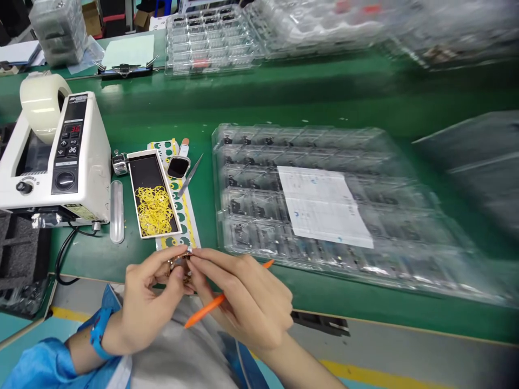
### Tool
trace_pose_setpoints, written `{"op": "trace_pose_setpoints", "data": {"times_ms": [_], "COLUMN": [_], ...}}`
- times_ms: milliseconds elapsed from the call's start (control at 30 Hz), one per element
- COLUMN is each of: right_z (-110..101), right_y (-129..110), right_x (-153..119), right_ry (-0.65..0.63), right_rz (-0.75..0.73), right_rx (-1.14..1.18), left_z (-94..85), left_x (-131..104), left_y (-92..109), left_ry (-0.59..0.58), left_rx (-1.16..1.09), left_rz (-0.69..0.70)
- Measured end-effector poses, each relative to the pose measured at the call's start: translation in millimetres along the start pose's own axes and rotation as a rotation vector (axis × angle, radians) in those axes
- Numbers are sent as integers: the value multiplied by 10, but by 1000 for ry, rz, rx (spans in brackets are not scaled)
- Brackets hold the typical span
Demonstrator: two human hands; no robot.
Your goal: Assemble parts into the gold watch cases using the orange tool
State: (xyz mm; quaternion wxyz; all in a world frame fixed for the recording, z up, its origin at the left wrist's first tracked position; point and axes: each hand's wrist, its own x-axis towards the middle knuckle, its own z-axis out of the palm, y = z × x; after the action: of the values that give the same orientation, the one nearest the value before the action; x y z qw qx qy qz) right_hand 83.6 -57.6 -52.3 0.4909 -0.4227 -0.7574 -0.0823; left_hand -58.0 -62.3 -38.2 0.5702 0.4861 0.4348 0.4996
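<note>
Close to the table's front edge, my left hand (141,305) is closed, pinching a small metallic ring-shaped part (177,263) between thumb and fingers. My right hand (249,302) reaches the same part with its thumb and fingertips. Tucked through the right hand's fingers is an orange pointed stick (204,312), tilted, with both ends showing. Fingers cover much of the part, so its exact kind is unclear. Just beyond my hands lie a white-rimmed box (135,213) of thin yellow rings (154,210), tweezers (191,175) and a watch-like device (179,167) on a punched sheet (187,219).
A white tape dispenser (91,146) stands at the left, beside a clear oblong case (117,210). At the right, a large clear compartment tray (251,216) carries a paper sheet (324,205). More clear trays (211,40) and a clipboard (127,52) line the back shelf.
</note>
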Motion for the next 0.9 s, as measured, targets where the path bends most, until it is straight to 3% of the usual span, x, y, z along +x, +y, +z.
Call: {"op": "trace_pose_setpoints", "data": {"times_ms": [333,500,667,900], "right_z": [-30,-18,-45,-79], "right_y": [58,50,92,95], "right_x": [16,16,36,36], "right_ry": [-54,-42,-77,-85], "right_rz": [-83,-62,-130,-161], "right_rx": [-48,-32,-28,-55], "left_z": [-1,11,-4,3], "left_x": [-18,-15,-23,-42], "left_y": [-31,-19,-38,-59], "left_ry": [44,41,33,30], "left_rx": [180,211,217,333], "left_rz": [74,88,95,264]}}
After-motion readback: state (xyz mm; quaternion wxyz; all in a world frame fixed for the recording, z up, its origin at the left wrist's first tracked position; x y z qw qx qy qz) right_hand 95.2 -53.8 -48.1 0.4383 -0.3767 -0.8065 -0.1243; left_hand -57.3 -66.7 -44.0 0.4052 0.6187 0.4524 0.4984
